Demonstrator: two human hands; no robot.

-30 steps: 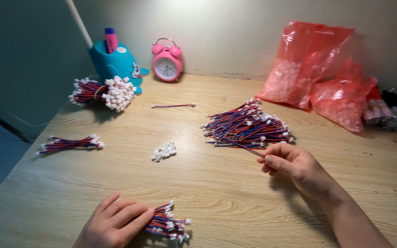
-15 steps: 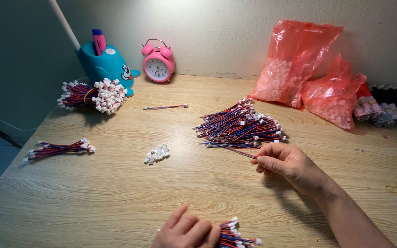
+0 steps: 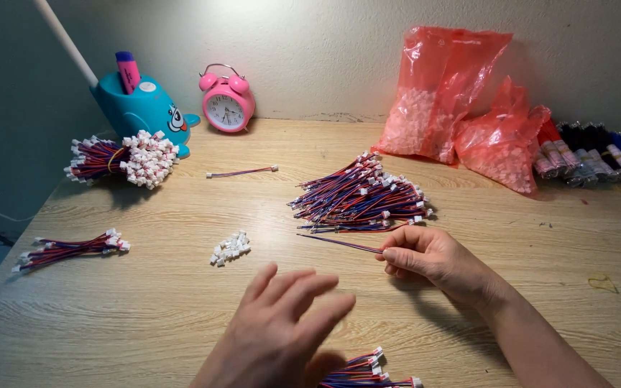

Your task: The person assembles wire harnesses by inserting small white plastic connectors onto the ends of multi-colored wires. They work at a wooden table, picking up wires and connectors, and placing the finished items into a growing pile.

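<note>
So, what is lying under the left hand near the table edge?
Under the left hand lies a small bundle of red and blue wires with white connectors. Only its right end shows; the rest is covered by the palm, so its full length cannot be seen.

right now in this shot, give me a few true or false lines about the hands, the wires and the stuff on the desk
1. The right hand pinches a single red-and-blue wire. True.
2. The left hand holds the pink alarm clock. False: the clock stands at the back by the wall, and the left hand hovers open over a small wire bundle at the near edge.
3. The loose wire pile lies just beyond the right hand. True.
4. The red plastic bags lie at the left end of the table. False: they lean on the wall at back right.
</note>
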